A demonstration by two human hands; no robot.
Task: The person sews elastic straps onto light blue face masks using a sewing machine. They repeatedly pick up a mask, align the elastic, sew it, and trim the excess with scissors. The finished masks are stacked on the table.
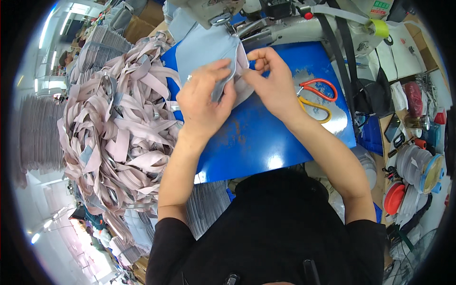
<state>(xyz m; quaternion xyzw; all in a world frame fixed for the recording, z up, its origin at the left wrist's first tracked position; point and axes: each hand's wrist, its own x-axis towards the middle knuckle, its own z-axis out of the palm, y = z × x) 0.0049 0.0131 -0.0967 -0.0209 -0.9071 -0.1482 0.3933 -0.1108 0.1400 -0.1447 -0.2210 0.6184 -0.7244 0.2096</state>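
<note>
A light blue fabric piece [204, 50] with a pinkish binding [240, 64] along its edge lies under the sewing machine head [221, 16]. My left hand [204, 95] has its fingers bent on the piece's lower edge, gripping it where a grey fold shows. My right hand [273, 83] pinches the pinkish edge, its thumb near the fold and index finger curled. Red-and-yellow-handled scissors [316, 87] lie on the blue work plate [256, 142], just right of my right hand.
A big heap of pink strips [116, 133] fills the left side, beside stacked grey pieces [40, 137]. Black straps [344, 71] hang at the right of the machine. A cluttered shelf with spools [411, 168] stands far right. A distant person [66, 59] appears at upper left.
</note>
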